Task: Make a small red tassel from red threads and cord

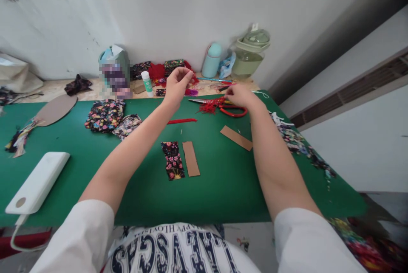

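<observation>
My left hand (178,85) is raised over the back of the green table, thumb and forefinger pinched together; anything between them is too small to make out. To the right, my right hand (239,95) is also closed in a pinch, its fingertips close above the red-handled scissors (234,112). A bunch of red threads (208,106) lies across the scissors. Nearer to me are a strip of floral fabric (173,161) and a brown cardboard strip (191,159), side by side. Another cardboard strip (236,138) lies slanted beside my right forearm.
Floral fabric pieces (105,115) and an oval board (56,110) lie left on the green table (223,196). A white power bank (38,183) with a cable sits front left. A glue stick (147,84), blue bottle (211,60) and green container (249,57) stand along the wall.
</observation>
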`<state>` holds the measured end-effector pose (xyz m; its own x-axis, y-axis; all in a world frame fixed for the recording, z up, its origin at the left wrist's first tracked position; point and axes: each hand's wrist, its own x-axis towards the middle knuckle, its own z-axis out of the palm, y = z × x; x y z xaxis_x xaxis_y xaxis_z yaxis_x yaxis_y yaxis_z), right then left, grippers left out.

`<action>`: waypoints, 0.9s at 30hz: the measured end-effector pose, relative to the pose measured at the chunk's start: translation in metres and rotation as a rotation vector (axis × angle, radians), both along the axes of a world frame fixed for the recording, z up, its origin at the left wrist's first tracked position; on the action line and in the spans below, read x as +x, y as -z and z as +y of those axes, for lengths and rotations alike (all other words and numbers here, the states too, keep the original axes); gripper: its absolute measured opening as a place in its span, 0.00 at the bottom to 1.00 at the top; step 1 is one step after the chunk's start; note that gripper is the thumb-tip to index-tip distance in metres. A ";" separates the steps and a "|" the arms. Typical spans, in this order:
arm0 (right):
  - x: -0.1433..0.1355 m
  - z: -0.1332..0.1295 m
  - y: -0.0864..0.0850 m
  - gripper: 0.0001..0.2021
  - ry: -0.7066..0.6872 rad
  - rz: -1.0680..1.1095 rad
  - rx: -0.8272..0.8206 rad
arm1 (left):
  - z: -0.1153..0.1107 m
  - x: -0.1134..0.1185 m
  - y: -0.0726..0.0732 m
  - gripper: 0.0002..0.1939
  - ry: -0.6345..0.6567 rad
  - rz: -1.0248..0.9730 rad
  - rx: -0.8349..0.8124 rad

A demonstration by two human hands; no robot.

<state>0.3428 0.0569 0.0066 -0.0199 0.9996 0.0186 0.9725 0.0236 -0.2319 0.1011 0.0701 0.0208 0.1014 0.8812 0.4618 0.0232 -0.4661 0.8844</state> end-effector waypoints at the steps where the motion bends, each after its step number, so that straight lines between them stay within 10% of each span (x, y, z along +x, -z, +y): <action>1: -0.002 -0.002 -0.003 0.05 -0.025 0.011 -0.042 | -0.002 -0.004 -0.001 0.08 -0.011 0.001 0.004; 12: -0.018 -0.015 -0.022 0.08 -0.082 0.049 -0.147 | -0.038 -0.047 0.001 0.02 0.032 0.013 -0.072; 27: -0.023 -0.022 -0.028 0.05 -0.185 0.106 -0.257 | -0.064 -0.048 -0.008 0.07 0.186 -0.345 -0.416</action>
<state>0.3198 0.0348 0.0348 -0.2126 0.9516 -0.2219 0.9272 0.1248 -0.3531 0.0531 0.0056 0.0290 0.1774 0.9775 0.1140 -0.3483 -0.0460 0.9363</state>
